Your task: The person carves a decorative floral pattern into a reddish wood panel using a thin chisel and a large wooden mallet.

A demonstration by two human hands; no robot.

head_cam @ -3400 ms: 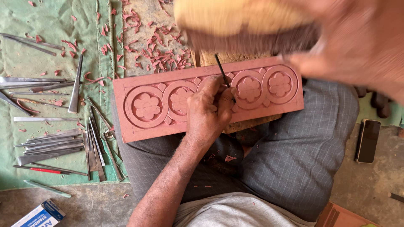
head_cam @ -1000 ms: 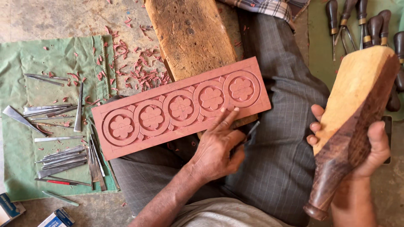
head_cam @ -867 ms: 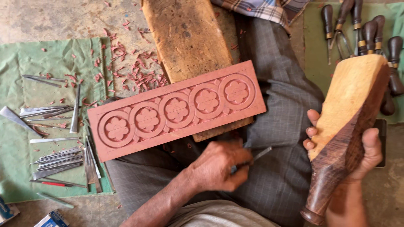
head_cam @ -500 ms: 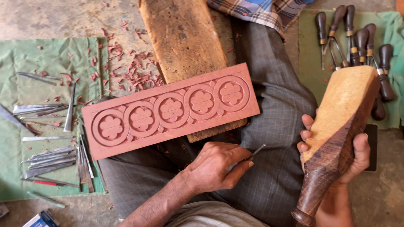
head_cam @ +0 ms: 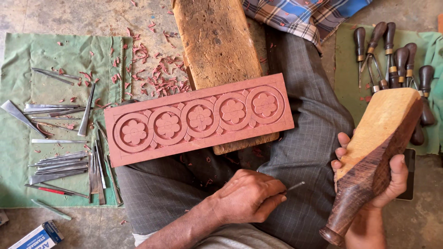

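Chisel (head_cam: 294, 186) withdrawn, left hand (head_cam: 249, 196) grip closed.

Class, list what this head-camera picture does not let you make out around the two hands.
- Chisel in the left hand: fingers hide all but its tip.
- Wooden block under the carved panel: far end cut off by the top edge.
- Dark flat object beside the right hand: mostly hidden by mallet.

Green cloth (head_cam: 55, 55) w/ loose metal blades (head_cam: 60, 163) left of hands; wood-handled tools (head_cam: 401, 60) upper right; plaid cloth (head_cam: 304, 14) above.
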